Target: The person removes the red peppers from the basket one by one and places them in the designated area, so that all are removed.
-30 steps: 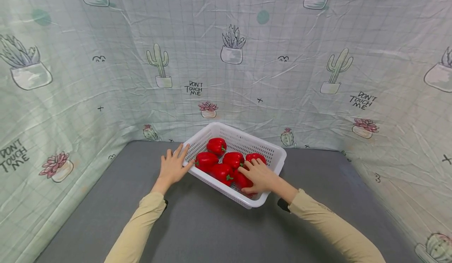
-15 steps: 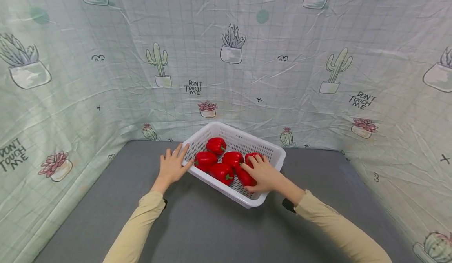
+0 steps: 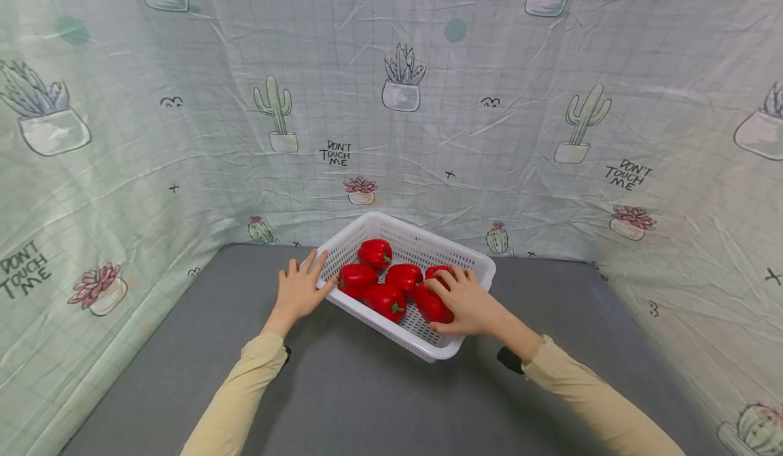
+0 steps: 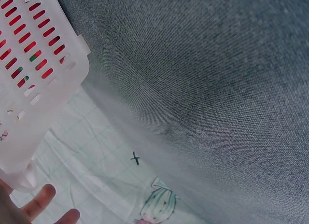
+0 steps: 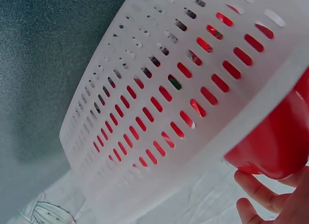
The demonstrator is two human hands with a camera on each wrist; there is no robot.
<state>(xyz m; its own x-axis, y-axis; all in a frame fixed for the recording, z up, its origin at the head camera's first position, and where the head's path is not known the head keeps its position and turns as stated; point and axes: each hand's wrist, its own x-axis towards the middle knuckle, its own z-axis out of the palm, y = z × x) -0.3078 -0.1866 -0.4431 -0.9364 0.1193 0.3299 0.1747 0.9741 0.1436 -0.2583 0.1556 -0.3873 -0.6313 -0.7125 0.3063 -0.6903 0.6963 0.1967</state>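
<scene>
A white perforated plastic basket point(image 3: 491, 270) sits at an angle on the grey surface, holding several red bell peppers, among them a front pepper point(image 3: 384, 301) with a green stem. Inside its right end, my right hand point(image 3: 467, 304) grips one red bell pepper point(image 3: 433, 304), thumb at the near side and fingers over the far side. That pepper point(image 5: 280, 137) shows at the rim in the right wrist view, fingers against it. Another pepper point(image 3: 436, 272) lies partly hidden behind these fingers. My left hand point(image 3: 298, 291) rests with spread fingers on the basket's left corner.
Grey cloth point(image 3: 342, 395) covers the table around the basket. A pale curtain point(image 3: 342, 102) printed with cacti encloses the back and both sides. The basket's far rim stands close to the back curtain.
My right hand has shifted slightly right, and the bell pepper under its fingers has moved with it, away from the front pepper. The left hand and basket stay in place.
</scene>
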